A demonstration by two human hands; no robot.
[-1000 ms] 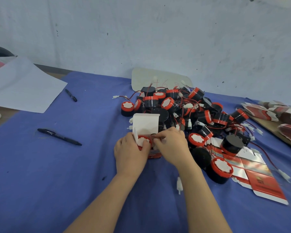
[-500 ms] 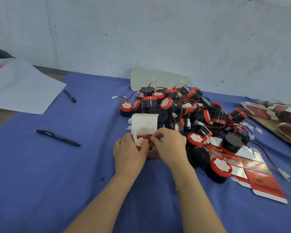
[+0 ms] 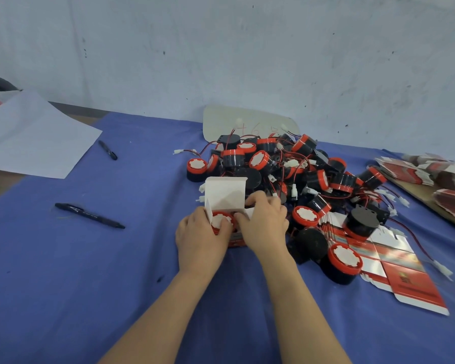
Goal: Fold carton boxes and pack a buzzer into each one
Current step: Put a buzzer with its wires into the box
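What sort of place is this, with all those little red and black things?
Most likely a small hand-packing workbench: a heap of wired buzzers on a blue cloth, flat printed cartons beside it, and a left hand and right hand holding an open box with one buzzer inside.

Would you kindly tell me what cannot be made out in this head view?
Head view:
carton box: lower body hidden by the left hand and right hand.
buzzer inside: only its top shows.
pale card: red writing faint, partly behind the buzzer pile.
flat cartons: blurred, cut off by the right edge.
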